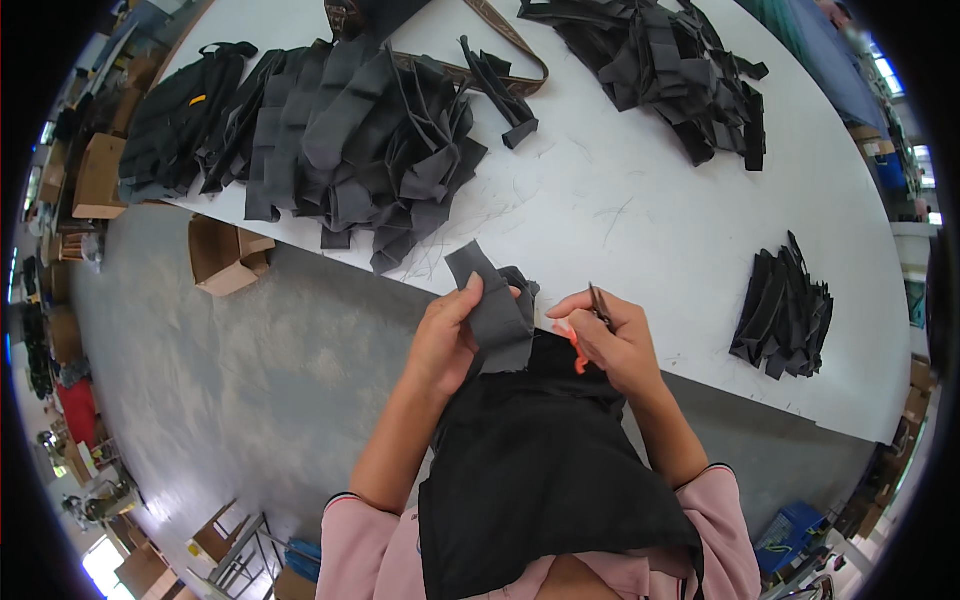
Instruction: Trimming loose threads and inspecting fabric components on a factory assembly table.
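Note:
In front of my body, at the table's near edge, my left hand is closed on a dark grey fabric strip, thumb on top. The strip is folded, and its upper end sticks out past my thumb. My right hand is just to the right of the cloth, apart from it. It is closed round small thread snips; a dark metal end shows above the fist. Something bright orange hangs below the same fingers; whether it belongs to the snips I cannot tell.
A large heap of dark fabric pieces lies at the table's left, beside a black backpack. Another pile lies far right, and a small bundle near right. Thread bits litter the white table. A cardboard box stands on the floor.

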A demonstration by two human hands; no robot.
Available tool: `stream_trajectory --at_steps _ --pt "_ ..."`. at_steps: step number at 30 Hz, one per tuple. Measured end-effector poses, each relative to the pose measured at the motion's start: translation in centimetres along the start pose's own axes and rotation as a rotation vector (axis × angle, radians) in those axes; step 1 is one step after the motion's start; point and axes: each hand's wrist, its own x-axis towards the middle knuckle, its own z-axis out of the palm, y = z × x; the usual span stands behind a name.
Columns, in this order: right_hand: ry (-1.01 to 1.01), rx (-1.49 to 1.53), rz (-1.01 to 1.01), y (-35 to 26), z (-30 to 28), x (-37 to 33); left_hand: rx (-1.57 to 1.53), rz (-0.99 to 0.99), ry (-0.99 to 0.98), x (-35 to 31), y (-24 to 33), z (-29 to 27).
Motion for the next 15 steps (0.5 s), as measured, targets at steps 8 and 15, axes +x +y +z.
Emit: stream_trajectory --at_steps 8,15 --pt "0.218 -0.614 -0.529 0.6 0.9 1.2 0.170 0.067 0.020 -0.5 0.2 1.3" --pt "0.145 -0.681 -0.616 -0.4 1.8 2.7 0.289 0.137 0.064 -0.5 -0.4 2.1"
